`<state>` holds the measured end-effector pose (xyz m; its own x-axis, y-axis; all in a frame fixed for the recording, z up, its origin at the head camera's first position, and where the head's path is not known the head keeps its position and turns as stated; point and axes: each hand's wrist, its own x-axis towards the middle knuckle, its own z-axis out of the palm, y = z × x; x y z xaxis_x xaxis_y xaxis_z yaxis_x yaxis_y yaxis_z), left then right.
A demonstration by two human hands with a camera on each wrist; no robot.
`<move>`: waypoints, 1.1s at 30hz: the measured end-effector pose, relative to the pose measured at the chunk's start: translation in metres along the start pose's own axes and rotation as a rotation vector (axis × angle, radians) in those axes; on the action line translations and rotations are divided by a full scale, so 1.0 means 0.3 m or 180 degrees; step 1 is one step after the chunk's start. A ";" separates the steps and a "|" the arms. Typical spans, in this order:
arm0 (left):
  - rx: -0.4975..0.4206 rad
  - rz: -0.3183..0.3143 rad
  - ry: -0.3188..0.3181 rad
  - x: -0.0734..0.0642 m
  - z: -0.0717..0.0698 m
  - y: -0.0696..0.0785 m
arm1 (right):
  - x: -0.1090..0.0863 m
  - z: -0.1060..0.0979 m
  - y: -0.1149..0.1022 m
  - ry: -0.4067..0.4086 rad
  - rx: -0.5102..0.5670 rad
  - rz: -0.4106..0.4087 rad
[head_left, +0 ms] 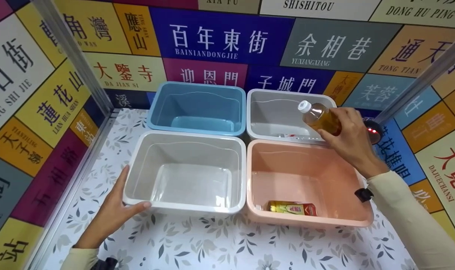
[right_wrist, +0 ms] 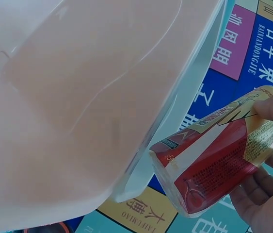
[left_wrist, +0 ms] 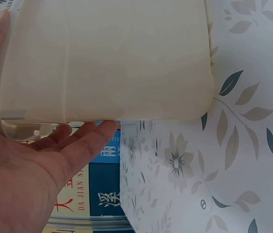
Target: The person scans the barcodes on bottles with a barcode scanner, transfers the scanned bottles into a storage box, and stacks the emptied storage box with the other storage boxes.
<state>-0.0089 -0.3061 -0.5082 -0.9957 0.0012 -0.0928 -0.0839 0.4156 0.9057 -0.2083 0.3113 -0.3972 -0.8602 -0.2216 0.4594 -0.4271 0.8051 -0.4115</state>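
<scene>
Over the back right grey bin (head_left: 291, 95), my right hand (head_left: 349, 137) grips a plastic bottle (head_left: 322, 118) of amber drink. It tilts with its white cap up and to the left; the right wrist view shows its red and yellow label (right_wrist: 214, 160). My left hand (head_left: 113, 210) touches the left front corner of the front grey bin (head_left: 184, 208), thumb by the front rim, straight fingers along the side. In the left wrist view those fingers (left_wrist: 90, 143) lie against the bin's wall (left_wrist: 112, 63). Inside the peach bin (head_left: 306, 157) lies a yellow and red bottle (head_left: 292, 208).
A blue bin (head_left: 197, 105) stands at the back left, against the other bins. Something clear with a red and white label (head_left: 293, 136) lies partly hidden in the back grey bin. Leaf-patterned cloth (head_left: 197, 243) covers the table; walls with printed signs (head_left: 219, 35) enclose it.
</scene>
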 end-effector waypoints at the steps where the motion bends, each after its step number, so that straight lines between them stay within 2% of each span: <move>1: 0.0003 -0.0012 -0.0003 0.001 0.000 0.000 | 0.002 0.002 -0.002 -0.0014 -0.0007 0.0003; 5: 0.0021 -0.0056 -0.0015 0.001 0.000 -0.001 | 0.013 0.012 -0.012 -0.0073 -0.0046 -0.0011; 16: -0.0025 -0.0060 -0.0015 0.003 -0.004 -0.003 | 0.044 0.061 -0.044 -0.0173 -0.0015 -0.0248; 24: 0.0075 0.0058 0.0044 -0.004 0.000 -0.002 | 0.068 0.100 -0.069 -0.0211 0.0029 -0.0510; 33: -0.0005 -0.0029 0.0004 -0.001 -0.002 -0.004 | 0.098 0.146 -0.099 -0.0212 0.0103 -0.0632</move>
<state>-0.0085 -0.3072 -0.5088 -0.9949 -0.0038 -0.1005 -0.0930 0.4141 0.9055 -0.2329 0.2568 -0.4059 -0.7743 -0.4108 0.4813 -0.5979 0.7241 -0.3438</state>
